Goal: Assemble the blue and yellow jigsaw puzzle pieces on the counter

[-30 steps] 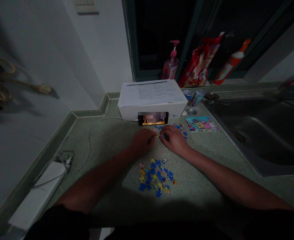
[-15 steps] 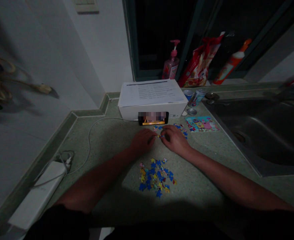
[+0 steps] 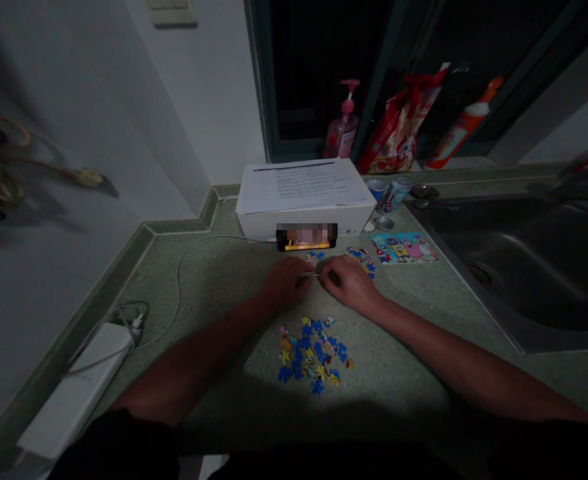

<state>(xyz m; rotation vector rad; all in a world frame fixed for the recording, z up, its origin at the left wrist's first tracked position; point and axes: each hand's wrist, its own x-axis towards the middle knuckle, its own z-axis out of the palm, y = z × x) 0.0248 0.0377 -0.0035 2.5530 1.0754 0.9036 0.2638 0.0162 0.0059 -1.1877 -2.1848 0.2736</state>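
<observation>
My left hand [image 3: 287,280] and my right hand [image 3: 349,280] face each other over the counter, fingers closed in a pinch. Between their fingertips is a small pale-edged jigsaw piece [image 3: 311,274], seen nearly edge-on; both hands grip it. Whether it is one piece or two joined I cannot tell. Just beyond my fingers lie a few puzzle pieces [image 3: 316,255], and more pieces [image 3: 361,255] spread behind my right hand, partly hidden by it. Nearer my body sits a loose heap of blue and yellow jigsaw pieces [image 3: 311,353].
A phone [image 3: 307,238] leans against a white box [image 3: 304,193], its cable running left. Right of it lie a colourful picture card [image 3: 405,248] and cans [image 3: 397,195]. The sink [image 3: 514,267] bounds the right; a white power strip [image 3: 81,390] sits left.
My right hand has shifted slightly and its fingers have drawn closer in. The piece between my hands has turned from showing its yellow face to nearly edge-on.
</observation>
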